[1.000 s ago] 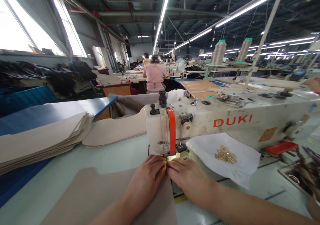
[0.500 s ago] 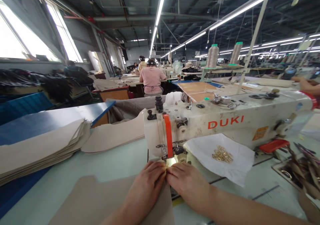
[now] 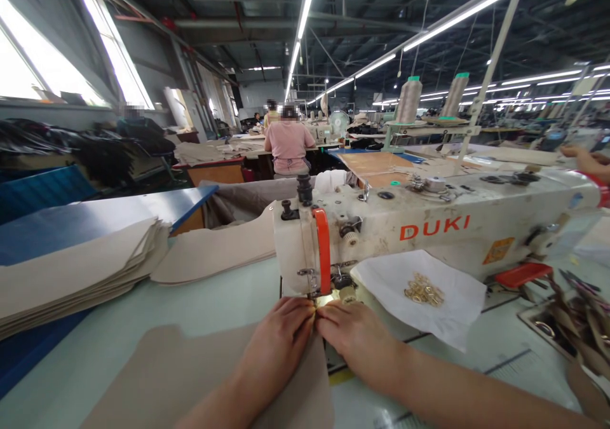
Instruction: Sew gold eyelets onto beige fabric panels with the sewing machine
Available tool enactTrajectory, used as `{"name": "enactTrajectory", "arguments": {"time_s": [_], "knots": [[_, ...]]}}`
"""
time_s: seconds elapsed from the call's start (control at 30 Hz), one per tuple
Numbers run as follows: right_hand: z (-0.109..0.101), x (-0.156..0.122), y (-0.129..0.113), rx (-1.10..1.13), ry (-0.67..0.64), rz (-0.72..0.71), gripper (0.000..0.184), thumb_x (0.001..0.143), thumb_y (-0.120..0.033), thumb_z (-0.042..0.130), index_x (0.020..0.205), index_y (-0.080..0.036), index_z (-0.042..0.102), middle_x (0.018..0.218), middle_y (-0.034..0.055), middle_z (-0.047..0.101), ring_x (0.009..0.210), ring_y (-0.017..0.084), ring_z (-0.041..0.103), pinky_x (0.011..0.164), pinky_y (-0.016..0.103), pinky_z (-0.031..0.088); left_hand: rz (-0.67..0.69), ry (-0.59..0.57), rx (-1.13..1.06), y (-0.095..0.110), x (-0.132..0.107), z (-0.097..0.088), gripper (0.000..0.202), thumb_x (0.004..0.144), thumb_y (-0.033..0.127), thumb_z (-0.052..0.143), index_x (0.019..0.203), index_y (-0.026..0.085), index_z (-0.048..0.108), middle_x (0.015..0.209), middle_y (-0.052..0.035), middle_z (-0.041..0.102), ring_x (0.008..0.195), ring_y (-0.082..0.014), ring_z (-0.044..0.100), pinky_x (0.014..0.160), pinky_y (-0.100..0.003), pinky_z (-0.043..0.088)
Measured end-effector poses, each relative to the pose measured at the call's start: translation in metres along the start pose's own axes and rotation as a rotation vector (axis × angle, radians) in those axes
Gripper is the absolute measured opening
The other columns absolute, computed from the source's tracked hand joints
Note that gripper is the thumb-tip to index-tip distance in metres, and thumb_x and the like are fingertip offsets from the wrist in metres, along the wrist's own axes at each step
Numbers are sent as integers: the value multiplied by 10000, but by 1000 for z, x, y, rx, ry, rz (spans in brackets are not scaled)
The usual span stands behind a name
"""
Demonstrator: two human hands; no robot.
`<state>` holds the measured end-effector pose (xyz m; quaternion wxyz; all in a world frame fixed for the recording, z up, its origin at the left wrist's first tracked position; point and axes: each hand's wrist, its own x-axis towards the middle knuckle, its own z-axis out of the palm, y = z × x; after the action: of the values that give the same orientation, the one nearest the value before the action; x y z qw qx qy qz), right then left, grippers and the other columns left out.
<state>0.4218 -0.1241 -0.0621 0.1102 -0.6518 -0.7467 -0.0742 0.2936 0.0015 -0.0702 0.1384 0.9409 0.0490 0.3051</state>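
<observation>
Under the head of a white sewing machine (image 3: 381,238), my two hands meet fingertip to fingertip. A beige fabric panel (image 3: 190,359) lies flat on the pale table, its right edge running up to the needle area. My left hand (image 3: 279,337) is closed on the upper edge of that panel, fingers pressed together. Opposite it, my right hand (image 3: 357,340) is closed in a pinch at the same spot. Whatever small part sits between the right fingertips is hidden by the fingers. The machine's lamp lights the place just behind them.
White paper (image 3: 395,289) with several gold metal pieces (image 3: 424,289) lies right of the needle. Stacked beige panels (image 3: 81,264) and another panel (image 3: 214,251) are at left. A tray with straps (image 3: 567,321) stands right. Another person (image 3: 289,140) sits ahead; someone's hand (image 3: 586,159) shows far right.
My view has shifted slightly. Both hands remain together by the needle, with the beige panel under them; I see no clear change in their hold.
</observation>
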Motion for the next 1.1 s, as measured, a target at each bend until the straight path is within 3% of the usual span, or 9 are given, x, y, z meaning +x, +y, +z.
{"name": "enactTrajectory", "arguments": {"time_s": [0.57,0.87,1.1], "knots": [[4,-3,-2,-7,45,6,106,866,-144,601,968,-123,625,992,59,644,957,196,565,895,310,418,-29,-22,-8,3,-2,-2,211,890,185,464,918,188,672,920,-59,705,888,-184,636,832,-327,551],[-5,-11,-3,-22,3,-81,96,887,-170,578,970,-145,619,994,48,650,970,187,558,899,295,401,-57,-136,97,7,-11,-8,289,913,229,415,1051,152,658,1113,-87,690,1055,-202,623,963,-354,502],[-5,-10,-3,-77,7,-123,83,900,-149,536,907,-129,616,923,68,642,907,198,554,836,326,417,19,-206,147,6,-7,-9,357,951,261,326,1077,154,643,1148,-77,677,1100,-184,606,1010,-331,457]]}}
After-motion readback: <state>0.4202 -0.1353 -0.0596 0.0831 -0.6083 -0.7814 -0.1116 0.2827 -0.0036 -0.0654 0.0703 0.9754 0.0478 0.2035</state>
